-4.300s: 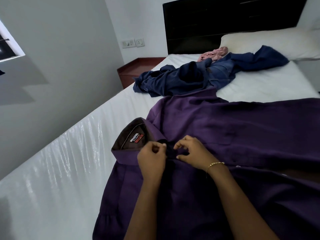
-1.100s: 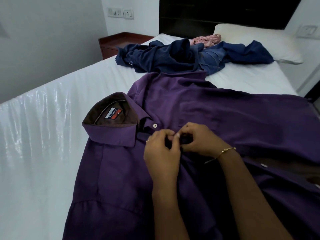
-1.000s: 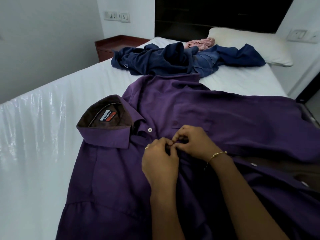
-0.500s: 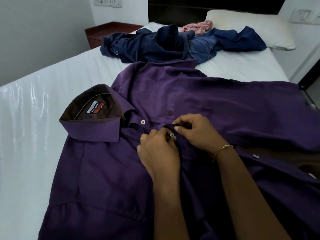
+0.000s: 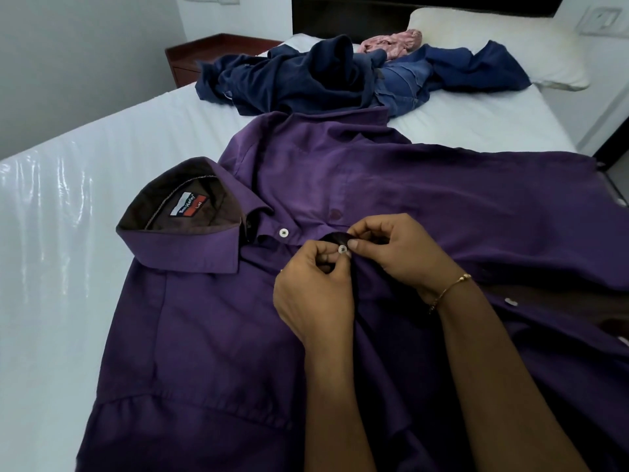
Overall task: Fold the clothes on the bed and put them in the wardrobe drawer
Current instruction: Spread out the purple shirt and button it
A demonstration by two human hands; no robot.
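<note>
Shirt: one purple shirt [image 5: 391,185] flat on the bed [image 5: 68,267], bottom cut off.
Hands: left hand [image 5: 313,294] pinches a white button [image 5: 342,249]; right hand [image 5: 398,253] pinches the placket.
Buttons: three visible.
Far pile: blue clothes [image 5: 306,80], number unclear.

1. Your left hand [image 5: 311,294] and right hand [image 5: 396,253] are bare, and so are both forearms; no sleeve shows.
2. Your right wrist wears a thin gold chain bracelet [image 5: 449,290] with small beads.
</note>
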